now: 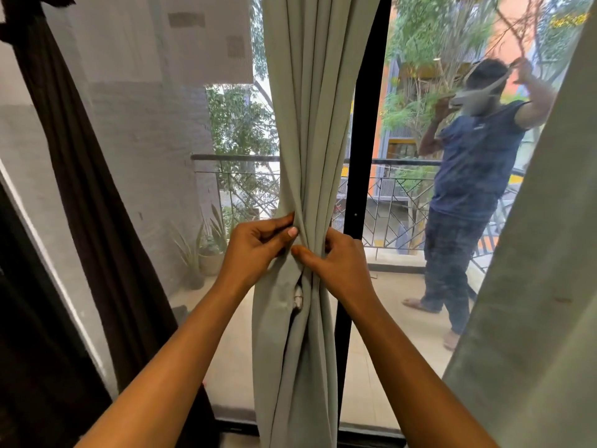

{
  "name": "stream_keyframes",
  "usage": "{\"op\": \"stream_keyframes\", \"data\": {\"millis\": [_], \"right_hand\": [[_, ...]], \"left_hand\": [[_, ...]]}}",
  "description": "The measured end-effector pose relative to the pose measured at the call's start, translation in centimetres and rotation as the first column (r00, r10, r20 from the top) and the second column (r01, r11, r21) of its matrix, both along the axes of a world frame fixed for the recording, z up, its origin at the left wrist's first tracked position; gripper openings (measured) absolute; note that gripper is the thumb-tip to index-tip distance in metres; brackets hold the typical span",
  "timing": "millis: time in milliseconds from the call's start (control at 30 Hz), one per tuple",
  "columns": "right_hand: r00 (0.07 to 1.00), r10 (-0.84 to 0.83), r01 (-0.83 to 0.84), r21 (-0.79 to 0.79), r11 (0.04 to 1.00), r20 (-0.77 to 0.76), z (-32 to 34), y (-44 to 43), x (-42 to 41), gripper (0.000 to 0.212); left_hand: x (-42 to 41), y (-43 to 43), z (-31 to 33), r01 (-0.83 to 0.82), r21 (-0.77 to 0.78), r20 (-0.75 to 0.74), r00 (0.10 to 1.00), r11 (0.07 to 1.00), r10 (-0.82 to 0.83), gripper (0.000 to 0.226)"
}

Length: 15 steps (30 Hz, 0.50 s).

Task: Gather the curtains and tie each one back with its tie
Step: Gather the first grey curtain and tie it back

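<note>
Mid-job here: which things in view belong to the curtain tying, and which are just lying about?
Job:
- middle curtain, pinched by left grip and right grip
- right curtain
- dark curtain
- no tie plainly visible

Just there:
- person on the balcony
- potted plant
- railing
- door frame

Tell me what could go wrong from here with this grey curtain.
1. Both the left hand and the right hand pinch the gathered curtain, and no tie shows in either; freeing one to fetch it would likely let the folds spread.
2. A gap shows in the folds just below the hands, so the bundle may end up tied loose.
</note>
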State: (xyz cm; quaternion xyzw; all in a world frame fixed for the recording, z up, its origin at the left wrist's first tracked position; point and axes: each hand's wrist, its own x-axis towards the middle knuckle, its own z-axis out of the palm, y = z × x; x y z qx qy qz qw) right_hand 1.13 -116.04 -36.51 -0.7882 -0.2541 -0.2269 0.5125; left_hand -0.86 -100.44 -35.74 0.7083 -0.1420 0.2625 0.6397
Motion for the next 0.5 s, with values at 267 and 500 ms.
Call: {"op": "stream_keyframes", "data": {"millis": [267, 500], "right_hand": [[0.975, -0.137, 0.183, -0.287, 0.940, 0.175, 1.0, 0.5, -0.8, 0.040], [0.967, -0.126, 0.204, -0.378, 0.903, 0.220, 1.8, 0.5, -0.8, 0.026]], "left_hand": [[0.0, 0.2, 0.7, -0.143, 0.146, 0.051, 0.989, 0.979, 0.137, 0.029], [-1.2, 0.4, 0.4, -0.192, 0.119, 0.104, 0.978, 0.974, 0.180, 0.030]]}}
